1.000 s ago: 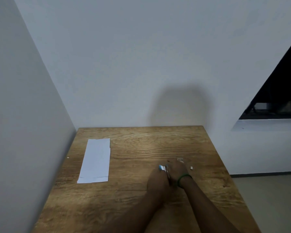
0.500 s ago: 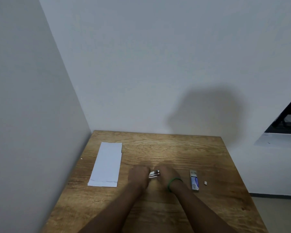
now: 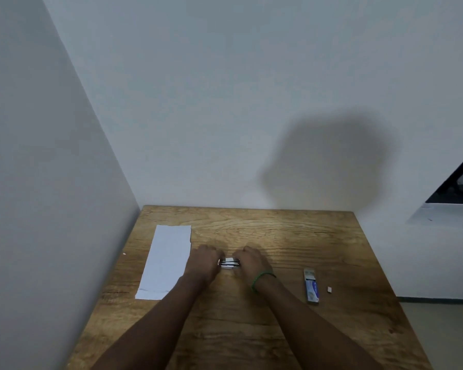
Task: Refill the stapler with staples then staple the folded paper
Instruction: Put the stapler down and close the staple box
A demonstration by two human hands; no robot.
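Both my hands are curled on the wooden table (image 3: 278, 329), my left hand (image 3: 203, 264) and right hand (image 3: 251, 263) each gripping one end of the stapler (image 3: 229, 263) between them. Compared with half a second ago, little has changed. The stapler looks small, silvery and white. A staple box (image 3: 311, 287) lies right of my hands, the folded paper (image 3: 166, 260) left.

Two hands (image 3: 205, 263) (image 3: 250, 263), one stapler (image 3: 229, 263), one folded paper (image 3: 166, 261), one staple box (image 3: 311, 285).
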